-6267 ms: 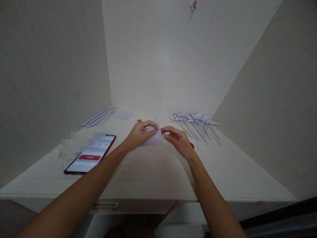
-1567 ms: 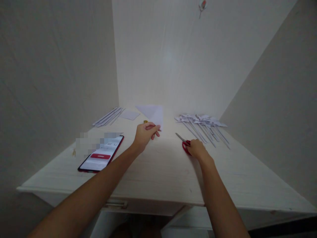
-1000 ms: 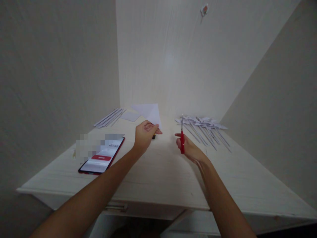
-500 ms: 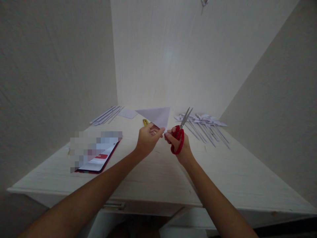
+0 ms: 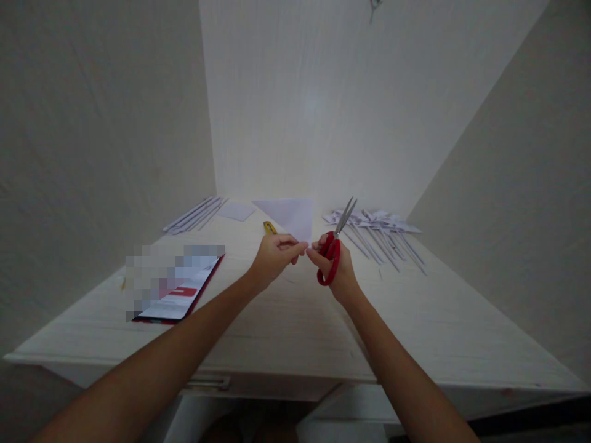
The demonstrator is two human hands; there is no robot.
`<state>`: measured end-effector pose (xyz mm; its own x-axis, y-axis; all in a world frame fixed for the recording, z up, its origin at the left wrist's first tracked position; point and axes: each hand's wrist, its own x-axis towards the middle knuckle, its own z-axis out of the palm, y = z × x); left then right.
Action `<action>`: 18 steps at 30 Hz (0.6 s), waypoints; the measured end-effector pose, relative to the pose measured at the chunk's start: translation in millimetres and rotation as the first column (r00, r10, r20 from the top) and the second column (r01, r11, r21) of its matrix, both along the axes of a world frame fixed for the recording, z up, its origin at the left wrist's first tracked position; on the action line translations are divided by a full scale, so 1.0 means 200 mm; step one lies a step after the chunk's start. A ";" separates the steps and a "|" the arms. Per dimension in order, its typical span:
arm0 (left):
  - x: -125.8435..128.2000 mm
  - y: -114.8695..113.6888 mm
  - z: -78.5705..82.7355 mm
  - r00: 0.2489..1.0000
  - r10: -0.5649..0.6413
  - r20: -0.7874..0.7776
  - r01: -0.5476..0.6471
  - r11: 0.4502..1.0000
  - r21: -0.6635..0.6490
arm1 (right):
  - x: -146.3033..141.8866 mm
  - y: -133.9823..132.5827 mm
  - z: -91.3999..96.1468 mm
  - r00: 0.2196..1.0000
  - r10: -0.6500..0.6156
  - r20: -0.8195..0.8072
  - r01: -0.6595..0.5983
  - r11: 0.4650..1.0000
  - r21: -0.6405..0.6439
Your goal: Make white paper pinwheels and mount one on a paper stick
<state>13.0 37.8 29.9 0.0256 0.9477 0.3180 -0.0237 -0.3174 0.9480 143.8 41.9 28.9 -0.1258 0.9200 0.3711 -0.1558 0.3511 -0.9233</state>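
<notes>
A triangular sheet of white paper (image 5: 293, 216) is held up over the middle of the table, its lower corner pinched by the fingertips of both hands. My left hand (image 5: 278, 258) is closed on that corner from the left. From the right, my right hand (image 5: 339, 271) pinches close beside it with thumb and finger. Red-handled scissors (image 5: 330, 255) also sit in my right hand, handles around the fingers and blades pointing up and away, slightly apart. A yellow cutter knife (image 5: 269, 227) lies just behind my left hand, partly hidden.
On the right lie several paper pinwheels on rolled sticks (image 5: 383, 224). Rolled paper sticks (image 5: 196, 215) and a flat paper sheet (image 5: 236, 211) lie at the back left. A tablet in a red case (image 5: 182, 295), partly blurred, rests front left on the white table (image 5: 286, 344). Walls close in behind and beside.
The paper has turned slightly and lowered a little between my hands. My left fingers have closed in nearer the corner. The scissors stay in my right hand.
</notes>
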 end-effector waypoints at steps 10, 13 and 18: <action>-0.03 0.01 0.05 0.965 0.198 0.174 -0.210 0.976 0.053 | 0.02 -0.06 -0.06 0.891 0.429 0.145 -0.398 0.894 -0.205; -0.03 0.01 0.06 0.961 0.202 0.190 -0.218 0.973 0.069 | 0.01 -0.09 -0.05 0.823 0.517 0.235 -0.462 0.850 -0.253; -0.02 0.01 0.05 0.962 0.202 0.182 -0.221 0.971 0.087 | -0.01 -0.11 -0.03 0.804 0.530 0.268 -0.478 0.846 -0.238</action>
